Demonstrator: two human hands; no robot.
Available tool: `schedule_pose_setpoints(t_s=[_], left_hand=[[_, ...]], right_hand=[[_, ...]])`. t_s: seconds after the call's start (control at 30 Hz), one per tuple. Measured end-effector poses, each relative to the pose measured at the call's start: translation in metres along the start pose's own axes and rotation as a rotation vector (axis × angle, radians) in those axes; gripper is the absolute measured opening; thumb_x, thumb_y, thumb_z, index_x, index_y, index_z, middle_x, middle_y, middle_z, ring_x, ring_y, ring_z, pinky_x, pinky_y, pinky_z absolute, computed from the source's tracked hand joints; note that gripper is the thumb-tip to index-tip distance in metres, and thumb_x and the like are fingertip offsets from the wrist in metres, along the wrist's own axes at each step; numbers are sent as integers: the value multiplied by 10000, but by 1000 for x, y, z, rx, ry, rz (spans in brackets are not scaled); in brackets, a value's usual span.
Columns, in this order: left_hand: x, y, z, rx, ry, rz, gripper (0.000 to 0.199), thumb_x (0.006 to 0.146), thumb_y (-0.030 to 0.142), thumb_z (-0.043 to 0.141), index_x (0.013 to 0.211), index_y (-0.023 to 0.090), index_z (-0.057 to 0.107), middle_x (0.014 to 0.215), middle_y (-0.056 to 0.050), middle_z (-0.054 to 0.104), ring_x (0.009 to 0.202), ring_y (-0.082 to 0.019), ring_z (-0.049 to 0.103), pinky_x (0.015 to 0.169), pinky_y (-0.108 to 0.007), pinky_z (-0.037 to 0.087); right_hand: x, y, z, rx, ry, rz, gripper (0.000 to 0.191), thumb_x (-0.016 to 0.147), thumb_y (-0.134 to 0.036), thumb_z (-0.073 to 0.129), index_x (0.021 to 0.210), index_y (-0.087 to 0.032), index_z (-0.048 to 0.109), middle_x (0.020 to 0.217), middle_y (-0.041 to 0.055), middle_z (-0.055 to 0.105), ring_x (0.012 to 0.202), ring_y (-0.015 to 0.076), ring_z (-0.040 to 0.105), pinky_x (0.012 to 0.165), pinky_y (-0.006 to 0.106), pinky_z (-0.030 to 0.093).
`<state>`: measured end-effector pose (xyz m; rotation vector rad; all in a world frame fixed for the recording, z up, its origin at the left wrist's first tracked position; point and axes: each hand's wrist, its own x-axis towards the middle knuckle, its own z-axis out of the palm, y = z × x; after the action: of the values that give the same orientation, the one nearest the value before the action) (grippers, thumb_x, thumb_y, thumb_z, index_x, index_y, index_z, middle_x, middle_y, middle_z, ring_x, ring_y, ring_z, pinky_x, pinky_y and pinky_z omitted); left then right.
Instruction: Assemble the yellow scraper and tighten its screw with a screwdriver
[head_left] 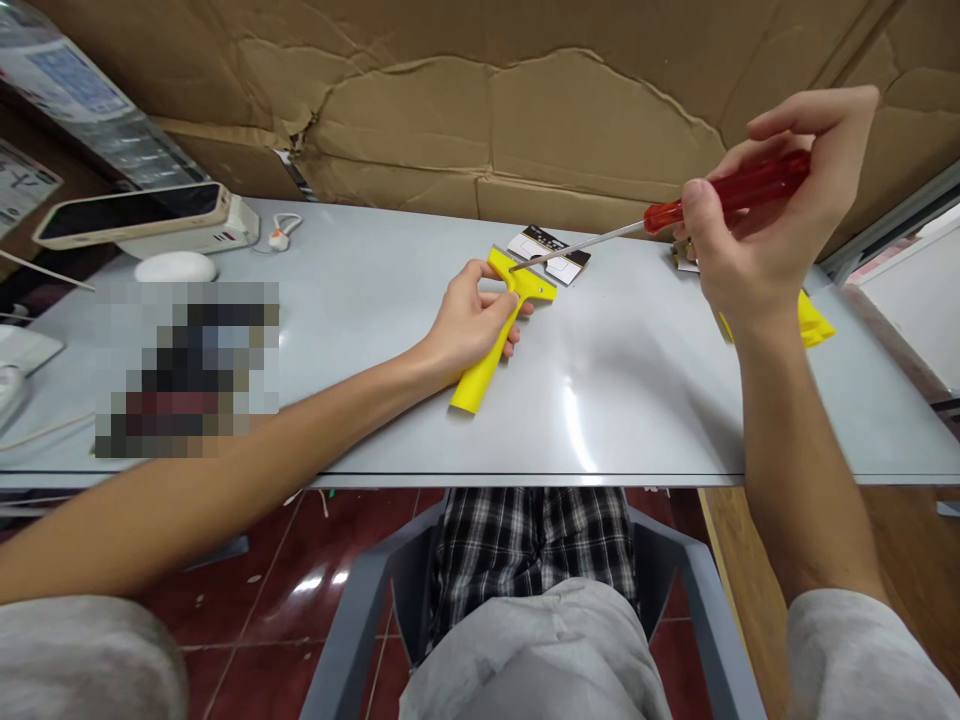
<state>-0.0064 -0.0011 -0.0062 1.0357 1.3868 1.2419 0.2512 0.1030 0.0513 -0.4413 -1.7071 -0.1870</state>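
My left hand (480, 318) grips a yellow scraper (480, 375) by its handle, near the wide T-shaped head, just above the tabletop. In my right hand (765, 220) is a screwdriver (750, 190) with a clear red handle and a long metal shaft. The shaft slants down to the left, and its tip meets the scraper's head at the left side. A small hole shows at the head's right side. Behind the head lies a black and white printed card (551, 255). Another yellow object (816, 322) lies partly hidden behind my right wrist.
On the left, a phone (135, 215) leans over a white block (232, 225), with a white mouse-shaped object (176, 268) in front. A plastic bottle (97, 100) stands behind them. Cardboard (412, 120) lines the back of the white table (622, 430). A blurred patch covers something at left.
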Motion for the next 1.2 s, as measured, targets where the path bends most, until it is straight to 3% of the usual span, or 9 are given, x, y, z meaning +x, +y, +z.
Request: schedule_pose_setpoints(t_s=[0.13, 0.23, 0.47, 0.67, 0.8, 1.0, 1.2], left_hand=[[1, -2, 0, -2, 4, -3, 302, 980, 112, 683, 1115, 273, 465, 945, -30, 813, 512, -105, 615, 469, -248, 510], [0, -2, -1, 13, -12, 7, 305, 979, 108, 679, 1123, 272, 466, 945, -27, 813, 514, -105, 614, 472, -247, 511], [-1, 0, -1, 15, -12, 19, 307, 981, 101, 700, 1107, 272, 478, 914, -18, 791, 491, -104, 614, 448, -240, 501], [-1, -1, -1, 33, -19, 18, 330, 968, 114, 725, 1118, 272, 478, 935, -22, 797, 500, -102, 611, 466, -247, 509], [-1, -1, -1, 47, -21, 16, 301, 986, 116, 691, 1118, 273, 471, 958, -33, 802, 512, -105, 612, 472, -259, 513], [0, -1, 0, 49, -17, 12, 291, 988, 110, 679, 1111, 270, 469, 944, -26, 799, 506, -104, 616, 466, -254, 514], [1, -2, -1, 25, -22, 13, 320, 974, 115, 712, 1114, 272, 471, 950, -27, 806, 511, -102, 623, 474, -249, 511]], right_hand=[[1, 9, 0, -66, 49, -49, 564, 960, -792, 775, 1039, -255, 622, 979, -29, 591, 650, 73, 581, 507, 258, 496], [2, 14, -3, -60, 36, -118, 524, 1002, -747, 742, 1024, -233, 637, 944, -39, 587, 644, 51, 541, 508, 222, 447], [0, -5, 1, 39, 43, -88, 592, 1002, -838, 656, 1214, -286, 638, 1177, -8, 568, 954, 124, 697, 743, 309, 648], [4, -8, 5, -9, 91, -95, 401, 1015, -592, 794, 1116, -252, 607, 1090, -67, 562, 717, 9, 636, 615, 204, 538], [4, -5, 2, -78, 91, -103, 396, 1053, -595, 739, 1050, -231, 581, 994, -77, 562, 619, -19, 548, 540, 168, 441], [-3, -10, 0, 24, 4, -25, 481, 1046, -722, 669, 1232, -283, 608, 1196, -3, 568, 998, 132, 712, 672, 245, 614], [0, -1, 4, -18, 21, -73, 465, 1039, -689, 704, 1178, -266, 570, 1156, -37, 542, 662, -4, 604, 517, 188, 444]])
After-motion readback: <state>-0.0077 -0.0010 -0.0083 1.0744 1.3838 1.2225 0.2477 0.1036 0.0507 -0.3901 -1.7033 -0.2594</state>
